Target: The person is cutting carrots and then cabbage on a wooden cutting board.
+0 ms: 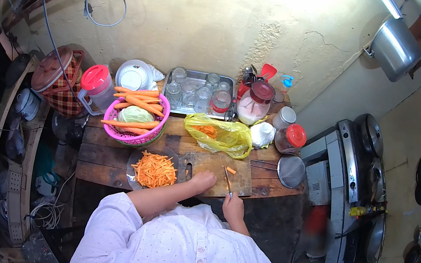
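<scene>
My right hand (234, 207) grips the handle of a kitchen knife (227, 178), whose blade points away from me over a worn wooden cutting board (202, 162). Beside the blade tip lies a short carrot piece (231, 170), and a bit of orange shows against the blade lower down. On the board, left of the knife, rests my left hand (204, 181); its fingers are curled, and whether anything is under them is hidden. Left of the board, a plate (129, 178) carries a heap of carrot sticks (155, 169).
A pink plastic basket (164, 119) holds whole carrots (135, 123) and a cabbage (137, 114). Behind the board sits a yellow plastic bag (230, 136) with orange pieces inside. A strainer (291, 171) lies at right. Farther back are a metal tray (202, 76) of glasses and several jars (253, 107).
</scene>
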Action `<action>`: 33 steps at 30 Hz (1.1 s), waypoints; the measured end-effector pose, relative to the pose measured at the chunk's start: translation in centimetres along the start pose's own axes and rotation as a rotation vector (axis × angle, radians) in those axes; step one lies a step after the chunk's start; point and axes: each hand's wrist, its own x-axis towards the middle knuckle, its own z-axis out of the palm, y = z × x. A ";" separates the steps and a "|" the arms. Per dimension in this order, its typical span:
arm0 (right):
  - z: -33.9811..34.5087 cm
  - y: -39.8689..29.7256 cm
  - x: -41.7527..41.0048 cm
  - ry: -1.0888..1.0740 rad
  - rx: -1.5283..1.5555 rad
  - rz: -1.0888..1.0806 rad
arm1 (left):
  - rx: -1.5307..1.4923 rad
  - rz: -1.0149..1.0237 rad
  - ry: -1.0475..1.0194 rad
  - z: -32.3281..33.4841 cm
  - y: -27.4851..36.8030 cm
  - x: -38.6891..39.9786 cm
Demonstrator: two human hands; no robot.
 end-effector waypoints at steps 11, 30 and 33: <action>-0.3 -4.3 0.6 -0.021 0.028 -0.184 | -0.640 -0.483 0.396 -2.2 -5.6 -5.3; 0.6 -7.6 0.5 -0.075 -0.050 -0.730 | -0.514 -0.704 0.476 -6.4 -5.6 -15.4; -0.2 -4.5 0.5 -0.036 0.006 -0.498 | -0.152 -0.835 0.413 -6.2 -7.5 -17.0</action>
